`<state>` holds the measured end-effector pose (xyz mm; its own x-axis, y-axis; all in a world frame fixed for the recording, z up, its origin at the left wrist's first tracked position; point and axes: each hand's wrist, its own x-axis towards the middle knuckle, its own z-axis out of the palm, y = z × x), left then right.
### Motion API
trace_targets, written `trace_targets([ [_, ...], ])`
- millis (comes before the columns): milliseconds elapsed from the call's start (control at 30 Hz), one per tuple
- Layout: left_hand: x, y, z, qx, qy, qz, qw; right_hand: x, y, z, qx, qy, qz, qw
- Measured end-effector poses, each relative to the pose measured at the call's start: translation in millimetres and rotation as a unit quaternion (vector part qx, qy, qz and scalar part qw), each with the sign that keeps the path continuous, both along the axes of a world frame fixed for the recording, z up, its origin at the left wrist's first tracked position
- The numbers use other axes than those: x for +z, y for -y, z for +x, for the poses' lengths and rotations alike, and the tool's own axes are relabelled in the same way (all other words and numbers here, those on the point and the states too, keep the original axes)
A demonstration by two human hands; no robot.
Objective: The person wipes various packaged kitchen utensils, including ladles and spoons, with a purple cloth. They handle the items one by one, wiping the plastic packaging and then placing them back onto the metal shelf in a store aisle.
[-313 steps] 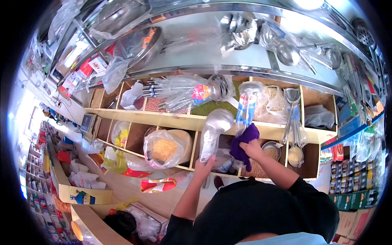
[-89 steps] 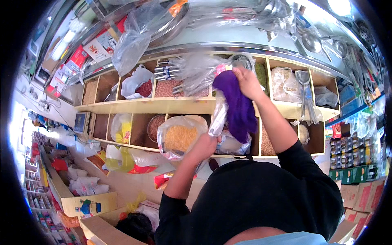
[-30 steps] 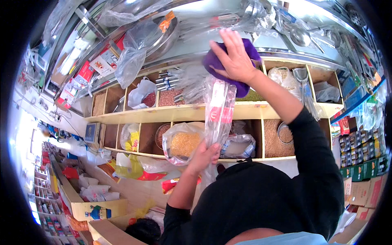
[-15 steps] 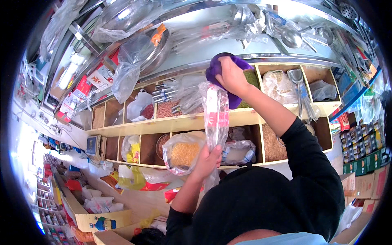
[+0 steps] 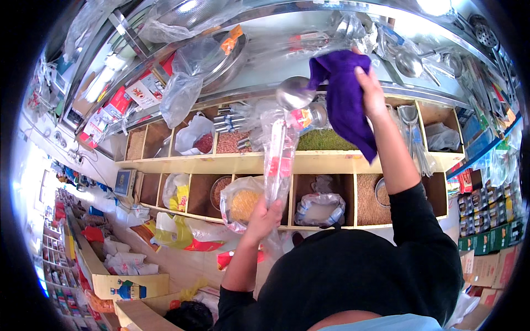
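My left hand (image 5: 264, 219) is closed around the lower handle of a metal ladle (image 5: 295, 92). Clear plastic with a red label covers the handle, while the shiny round bowl at the top is bare. The ladle stands tilted in front of the grain bins. Up and to its right, my right hand (image 5: 371, 91) grips a purple cloth (image 5: 348, 99), which hangs down over the far row of bins. One corner of the cloth reaches close to the bowl; whether it touches is blurred.
Two rows of wooden bins (image 5: 265, 164) hold green beans (image 5: 326, 140), yellow grain (image 5: 245, 205), peanuts and bagged goods. Metal ladles (image 5: 409, 64) and plastic-wrapped utensils lie on the shelf behind. A large steel bowl (image 5: 226, 66) leans at the back left. Boxes (image 5: 488, 267) stand at the right.
My right hand has moved the purple cloth off the ladle's bowl, up and to the right, uncovering the bowl. The cloth now hangs loose. My left hand has shifted slightly left and down.
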<state>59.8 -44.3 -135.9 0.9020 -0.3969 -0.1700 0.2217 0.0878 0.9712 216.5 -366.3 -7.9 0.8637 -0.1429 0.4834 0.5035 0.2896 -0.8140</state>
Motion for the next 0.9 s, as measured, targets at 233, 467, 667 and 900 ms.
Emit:
trace_targets([
  [233, 19, 25, 0, -0.029, -0.003, -0.044, 0.999, -39, -47, 36, -0.017, -0.036, 0.046, 0.998],
  [467, 3, 13, 8, -0.007, -0.03, -0.072, 0.997, -64, -59, 28, 0.095, -0.16, 0.205, 0.961],
  [667, -2, 9, 1, 0.01, -0.016, -0.081, 0.997, -50, -40, 6, -0.24, 0.015, 0.183, 0.953],
  [900, 1, 14, 14, 0.026, -0.012, -0.101, 0.995, -23, -102, -97, 0.004, 0.351, -0.557, 0.752],
])
